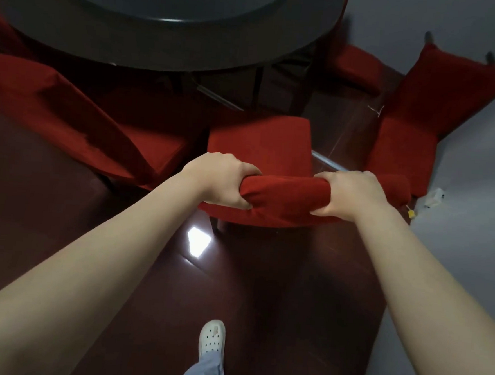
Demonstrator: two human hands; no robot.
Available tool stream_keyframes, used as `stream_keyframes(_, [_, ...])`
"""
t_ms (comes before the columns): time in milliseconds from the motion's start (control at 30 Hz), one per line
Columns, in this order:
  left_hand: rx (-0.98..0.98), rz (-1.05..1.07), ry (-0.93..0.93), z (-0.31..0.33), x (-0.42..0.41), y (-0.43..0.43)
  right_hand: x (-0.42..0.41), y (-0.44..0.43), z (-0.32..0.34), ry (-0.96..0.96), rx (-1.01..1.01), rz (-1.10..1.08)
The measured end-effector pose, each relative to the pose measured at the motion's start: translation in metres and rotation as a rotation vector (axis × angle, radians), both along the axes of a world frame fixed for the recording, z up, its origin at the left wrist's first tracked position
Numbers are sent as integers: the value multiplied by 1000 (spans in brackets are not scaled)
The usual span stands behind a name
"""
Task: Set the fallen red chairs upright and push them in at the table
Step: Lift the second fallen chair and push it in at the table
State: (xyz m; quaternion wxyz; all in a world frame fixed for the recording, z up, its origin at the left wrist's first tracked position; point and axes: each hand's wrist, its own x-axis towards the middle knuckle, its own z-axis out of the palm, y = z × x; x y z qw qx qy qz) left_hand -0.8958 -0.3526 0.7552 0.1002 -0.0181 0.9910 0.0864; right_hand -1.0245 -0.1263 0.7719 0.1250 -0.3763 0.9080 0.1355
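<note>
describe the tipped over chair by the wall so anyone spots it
From the round dark table, look right to the pale wall. The fallen red chair lies along it. Unlike the held chair, its dark legs show at its far end.

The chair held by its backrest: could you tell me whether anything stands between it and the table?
Nothing visible does: only bare floor lies between the chair and the table. A neighbouring chair stands close on its left, and the fallen chair lies off to the right.

our left hand point(222, 181) and right hand point(352, 194) grip the top of an upright red chair point(261, 144) facing the round table point(162, 43); another chair point(433, 106) lies fallen right.
</note>
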Motion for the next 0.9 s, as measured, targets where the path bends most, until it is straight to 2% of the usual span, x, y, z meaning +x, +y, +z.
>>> stream_keyframes(433, [55,-6,-3,11,-64,-46,-63,-46,10,-10,-9,-3])
stream_keyframes(900, [2,23,-37,16,-67,-47,-74,-44,3,24,-51,40])
